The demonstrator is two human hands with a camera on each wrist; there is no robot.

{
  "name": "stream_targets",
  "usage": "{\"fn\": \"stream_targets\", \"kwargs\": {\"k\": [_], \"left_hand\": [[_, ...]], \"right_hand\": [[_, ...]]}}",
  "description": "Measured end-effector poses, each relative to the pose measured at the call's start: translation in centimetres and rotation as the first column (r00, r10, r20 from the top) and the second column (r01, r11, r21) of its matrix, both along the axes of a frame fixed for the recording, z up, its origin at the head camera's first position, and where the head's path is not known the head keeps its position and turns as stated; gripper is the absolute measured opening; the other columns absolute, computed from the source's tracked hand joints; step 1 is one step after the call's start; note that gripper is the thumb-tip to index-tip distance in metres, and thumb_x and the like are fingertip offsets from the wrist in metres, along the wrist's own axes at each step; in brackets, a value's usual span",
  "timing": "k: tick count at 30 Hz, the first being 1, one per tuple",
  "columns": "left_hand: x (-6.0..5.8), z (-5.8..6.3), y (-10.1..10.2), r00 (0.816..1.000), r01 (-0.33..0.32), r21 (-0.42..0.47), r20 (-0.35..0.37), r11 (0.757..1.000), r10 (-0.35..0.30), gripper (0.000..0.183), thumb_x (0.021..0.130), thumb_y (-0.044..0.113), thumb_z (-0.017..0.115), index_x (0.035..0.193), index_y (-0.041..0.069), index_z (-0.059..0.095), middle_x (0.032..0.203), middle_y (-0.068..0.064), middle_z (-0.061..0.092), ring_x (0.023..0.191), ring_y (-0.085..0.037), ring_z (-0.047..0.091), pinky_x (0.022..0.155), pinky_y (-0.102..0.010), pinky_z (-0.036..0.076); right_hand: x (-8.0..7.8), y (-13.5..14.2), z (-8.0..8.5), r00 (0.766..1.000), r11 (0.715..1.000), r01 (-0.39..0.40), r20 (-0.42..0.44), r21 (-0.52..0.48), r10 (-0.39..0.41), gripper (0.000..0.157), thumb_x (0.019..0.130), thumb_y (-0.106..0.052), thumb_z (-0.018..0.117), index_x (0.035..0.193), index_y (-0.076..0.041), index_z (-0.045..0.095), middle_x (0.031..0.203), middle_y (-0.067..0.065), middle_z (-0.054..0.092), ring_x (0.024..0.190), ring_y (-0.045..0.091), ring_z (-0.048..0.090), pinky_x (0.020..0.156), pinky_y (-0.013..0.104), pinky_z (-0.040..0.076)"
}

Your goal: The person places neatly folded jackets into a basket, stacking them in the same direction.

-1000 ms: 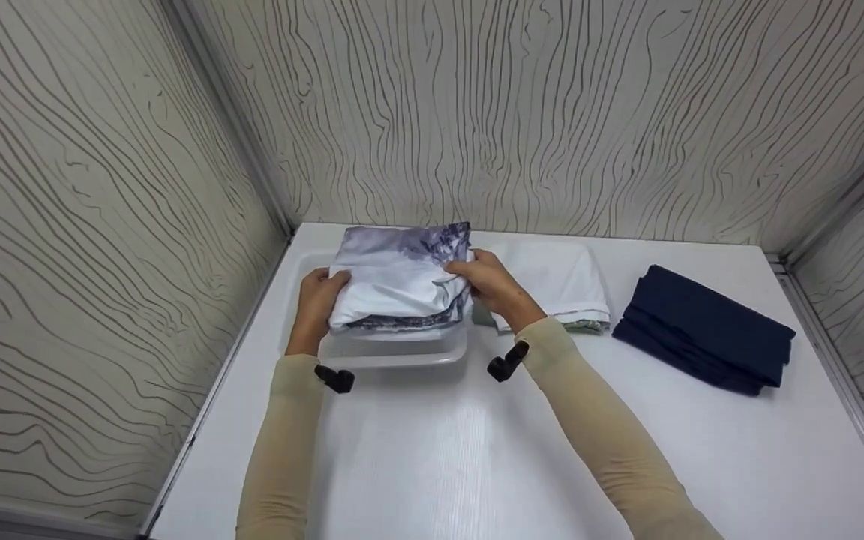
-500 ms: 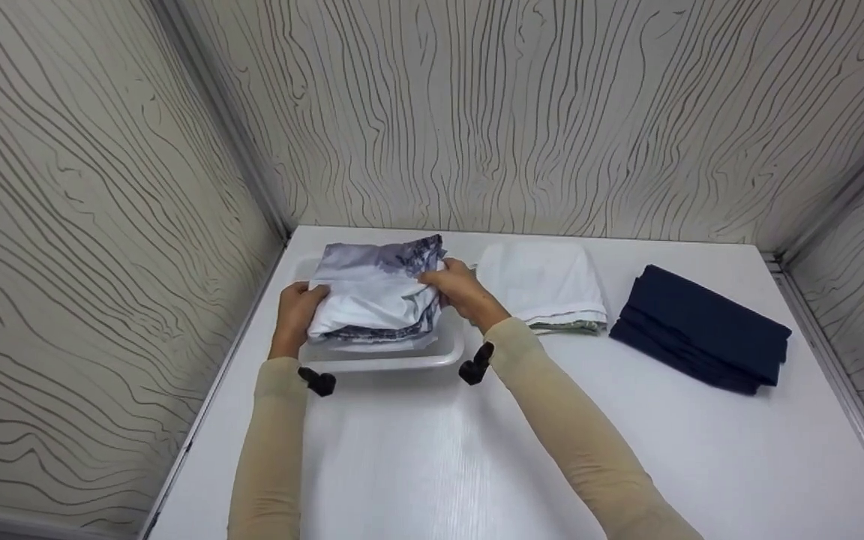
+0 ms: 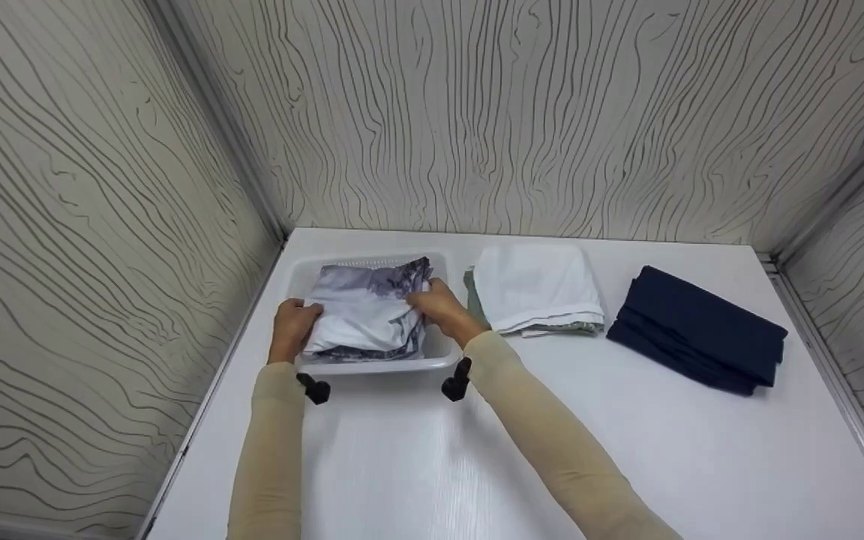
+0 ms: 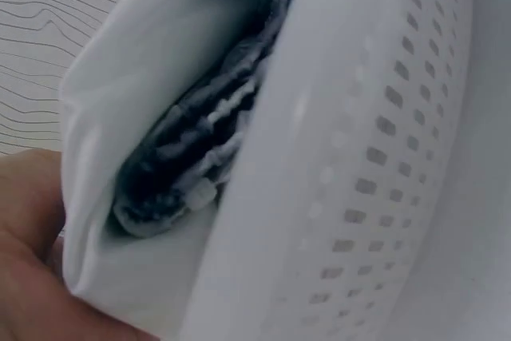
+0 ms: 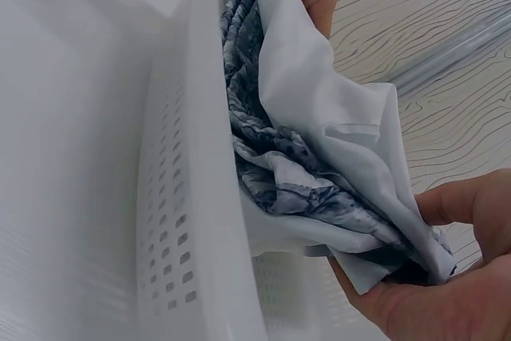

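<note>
A folded white cloth with a purple-grey floral print (image 3: 361, 315) lies within the rim of a white perforated plastic basket (image 3: 387, 367). My left hand (image 3: 293, 328) grips its left edge, thumb on top. At the opposite edge, my right hand (image 3: 441, 307) pinches the cloth between thumb and fingers. The right wrist view shows the layered folds of the printed cloth (image 5: 319, 117) bunched where the right hand (image 5: 447, 285) holds them. Seen from the left wrist, the cloth's dark printed layers (image 4: 192, 149) sit just behind the basket rim (image 4: 271, 133).
Right of the basket lies a folded white cloth (image 3: 541, 289) with green fabric under it. Farther right is a folded navy cloth (image 3: 702, 330). Everything stands on a white table (image 3: 402, 465), with wood-grain-patterned walls (image 3: 477, 112) at the back and sides.
Both hands have moved the printed cloth left and down into the basket. More of the basket's back rim shows now. The other folded cloths have stayed in place.
</note>
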State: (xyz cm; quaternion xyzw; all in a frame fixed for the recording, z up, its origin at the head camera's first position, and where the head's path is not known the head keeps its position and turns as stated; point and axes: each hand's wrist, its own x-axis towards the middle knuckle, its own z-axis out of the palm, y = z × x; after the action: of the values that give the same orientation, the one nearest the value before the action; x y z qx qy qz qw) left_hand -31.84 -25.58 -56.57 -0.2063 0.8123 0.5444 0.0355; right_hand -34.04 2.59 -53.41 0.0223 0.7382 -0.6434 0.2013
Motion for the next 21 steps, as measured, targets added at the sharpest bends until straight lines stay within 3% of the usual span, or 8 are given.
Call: {"fn": "stream_targets", "kwargs": {"k": [5,9,16,21], "left_hand": [[0.0,-1.0,0.0,1.0,0.004,-0.015,0.004,1.0,-0.004,0.063,0.103,0.017,0.057,0.153,-0.016,0.04,0.158,-0.035,0.044,0.147,-0.045,0.046,0.123,-0.052,0.04],[0.1,-1.5,0.2,1.0,0.005,-0.038,0.016,0.999,-0.005,0.061,0.104,0.017,0.055,0.153,-0.015,0.039,0.157,-0.035,0.045,0.144,-0.044,0.048,0.121,-0.053,0.041],[0.2,-2.3,0.6,0.999,0.02,-0.031,0.044,0.999,-0.019,0.063,0.102,0.015,0.051,0.154,-0.018,0.035,0.16,-0.036,0.039,0.149,-0.046,0.041,0.125,-0.054,0.036],[0.4,-1.9,0.9,0.996,0.065,-0.009,0.06,0.998,-0.064,0.072,0.097,0.012,0.051,0.156,-0.021,0.026,0.164,-0.037,0.032,0.154,-0.046,0.033,0.13,-0.052,0.028]], "right_hand": [[0.3,-0.5,-0.9,0.999,0.999,0.014,-0.051,0.047,-0.011,0.07,0.099,-0.011,0.057,0.158,0.013,0.028,0.154,0.031,0.045,0.123,0.031,0.055,0.1,0.038,0.05],[0.4,-0.8,-1.5,0.996,0.996,0.023,-0.093,0.087,-0.015,0.067,0.103,-0.011,0.053,0.159,0.013,0.026,0.163,0.033,0.036,0.152,0.042,0.038,0.125,0.049,0.036],[0.4,-1.5,-2.7,0.99,0.986,0.031,-0.141,0.165,-0.008,0.067,0.106,-0.013,0.051,0.161,0.012,0.023,0.168,0.034,0.032,0.159,0.043,0.03,0.13,0.05,0.029],[0.2,-1.7,-3.0,0.99,0.976,0.025,-0.14,0.217,0.005,0.066,0.108,-0.014,0.05,0.163,0.01,0.022,0.168,0.033,0.031,0.16,0.042,0.029,0.131,0.049,0.026]]}}
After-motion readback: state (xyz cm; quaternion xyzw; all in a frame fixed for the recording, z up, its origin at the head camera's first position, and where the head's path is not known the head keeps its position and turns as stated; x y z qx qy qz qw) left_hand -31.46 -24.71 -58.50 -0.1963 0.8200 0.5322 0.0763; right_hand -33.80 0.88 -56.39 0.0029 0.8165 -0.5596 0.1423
